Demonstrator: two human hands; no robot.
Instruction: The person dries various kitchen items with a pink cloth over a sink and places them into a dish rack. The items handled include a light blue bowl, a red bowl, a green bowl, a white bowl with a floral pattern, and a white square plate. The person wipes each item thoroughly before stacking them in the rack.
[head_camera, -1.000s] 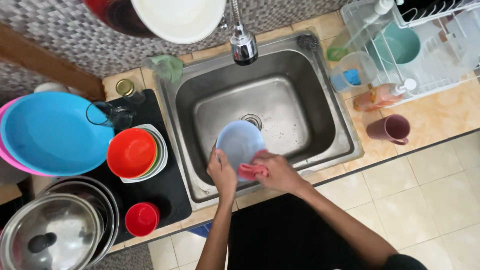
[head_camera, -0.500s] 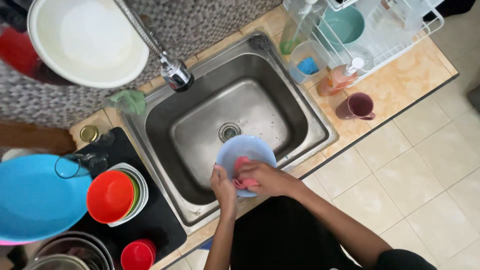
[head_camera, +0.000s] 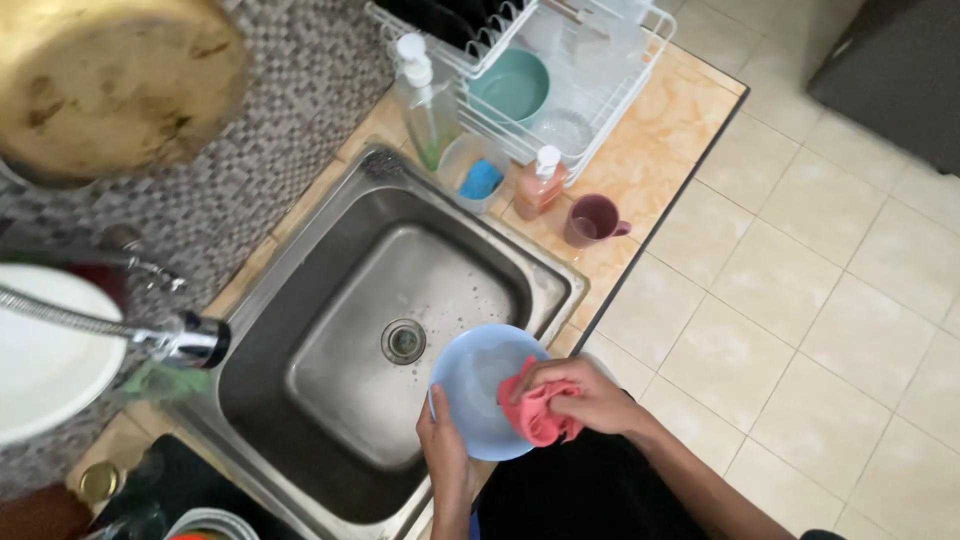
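Nearest to us, our left hand (head_camera: 447, 452) grips the lower left rim of a pale blue plate (head_camera: 482, 388), fingers closed around its edge, thumb on the inner face. Our right hand (head_camera: 585, 398) is bunched on a pink cloth (head_camera: 533, 412), fingers together and clamped on it, pressing it against the right side of the plate. The plate is tilted toward us and held over the near right corner of the steel sink (head_camera: 340, 300).

Just beyond the plate lies the round drain (head_camera: 403, 341), in the wet basin floor. To the left the tap spout (head_camera: 190, 340) juts over the sink, its ribbed hose running off the frame's left edge, and a white bowl (head_camera: 45, 360) sits behind it at the frame edge.

Farther on, along the sink's far rim on the tan counter (head_camera: 650, 130), we see a clear tub holding a blue sponge (head_camera: 481, 179), a small pump bottle of orange liquid (head_camera: 540, 182) and a maroon mug (head_camera: 592, 219) just beside it. A taller pump bottle of green liquid (head_camera: 427, 108) stands behind the tub. Farthest back, a white wire dish rack (head_camera: 590, 70) holds 1 teal bowl (head_camera: 512, 85). A round wooden board (head_camera: 115, 80) hangs blurred at the top left, against the mosaic wall.
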